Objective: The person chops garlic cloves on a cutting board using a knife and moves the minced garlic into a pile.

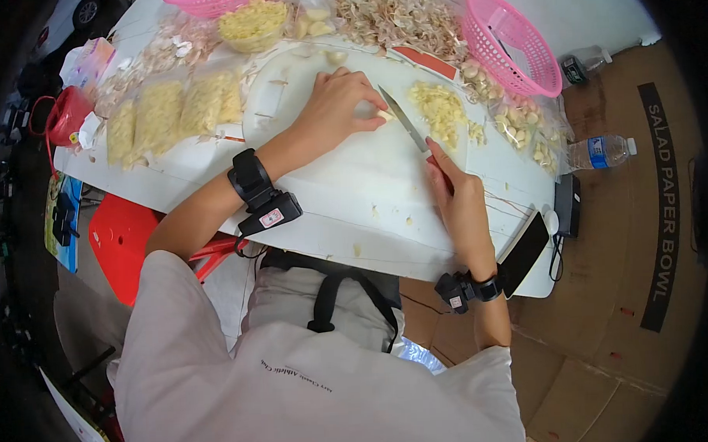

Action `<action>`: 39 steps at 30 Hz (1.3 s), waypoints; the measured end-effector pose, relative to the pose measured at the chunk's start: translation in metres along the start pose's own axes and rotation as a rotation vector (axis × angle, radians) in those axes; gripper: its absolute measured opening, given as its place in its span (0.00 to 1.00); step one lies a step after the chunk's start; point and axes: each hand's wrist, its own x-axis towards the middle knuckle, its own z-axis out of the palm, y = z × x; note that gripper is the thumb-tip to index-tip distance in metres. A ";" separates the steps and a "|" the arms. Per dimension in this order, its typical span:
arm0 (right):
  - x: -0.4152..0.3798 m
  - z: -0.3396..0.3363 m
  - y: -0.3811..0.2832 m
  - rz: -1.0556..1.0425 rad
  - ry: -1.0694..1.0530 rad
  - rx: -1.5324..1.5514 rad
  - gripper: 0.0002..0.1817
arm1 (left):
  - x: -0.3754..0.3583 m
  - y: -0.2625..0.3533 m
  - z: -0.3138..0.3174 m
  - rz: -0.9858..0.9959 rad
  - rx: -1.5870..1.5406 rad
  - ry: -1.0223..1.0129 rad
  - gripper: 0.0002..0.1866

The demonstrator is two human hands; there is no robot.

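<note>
Left hand point(346, 104) pinching a garlic clove point(385, 116), right hand point(455, 182) wrapped round a knife point(403, 118), over a white board point(352, 160).
Chopped garlic point(439, 113) lies just right of the knife; filled bags point(159, 117) flank the board's left, peelings point(397, 17) and a pink basket point(549, 68) its far side. Bare board opens nearer the person point(313, 402); a phone point(525, 254) lies by the worktop point(525, 195)'s right edge.

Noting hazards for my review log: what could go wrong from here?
The left hand pinches a garlic piece close to the knife, so a slip might nick a finger. The dark-screened device lies near the table edge beside the right arm, which could nudge it off.
</note>
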 end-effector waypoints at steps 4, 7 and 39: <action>0.002 -0.007 -0.005 0.022 0.049 0.044 0.21 | 0.000 -0.004 0.000 0.008 -0.024 0.001 0.11; 0.002 -0.005 -0.007 0.002 0.025 0.062 0.21 | 0.000 -0.004 0.000 0.044 -0.066 0.006 0.10; 0.001 -0.013 -0.004 0.062 0.125 0.016 0.19 | -0.002 -0.001 -0.002 0.013 -0.004 0.039 0.12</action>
